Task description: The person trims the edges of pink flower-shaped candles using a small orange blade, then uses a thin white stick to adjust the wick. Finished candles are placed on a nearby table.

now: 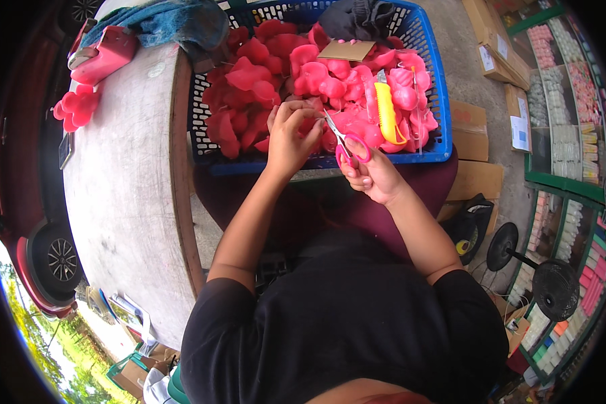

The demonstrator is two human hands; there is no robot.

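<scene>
My right hand [378, 178] grips a pair of scissors [335, 126] by its pink handles, with the blades pointing up and left. Their tips meet the fingers of my left hand [291, 138], which are bent together over the pink pieces. What the left fingers pinch is too small to make out. Beneath both hands, a blue plastic basket [440, 101] is heaped with pink, waxy, flower-shaped pieces [249, 74]. On the heap, right of the scissors, lies a yellow utility knife [388, 111]. A piece of brown cardboard [347, 50] rests farther back.
To the left stands a pale worktable [128, 155] bearing a pink tape dispenser [104, 57], a pink flower piece [77, 108] and a blue cloth [161, 30]. Dark cloth [357, 19] hangs over the basket's far rim. At right are cardboard boxes [468, 131], a black fan [555, 289] and stocked shelves [565, 182].
</scene>
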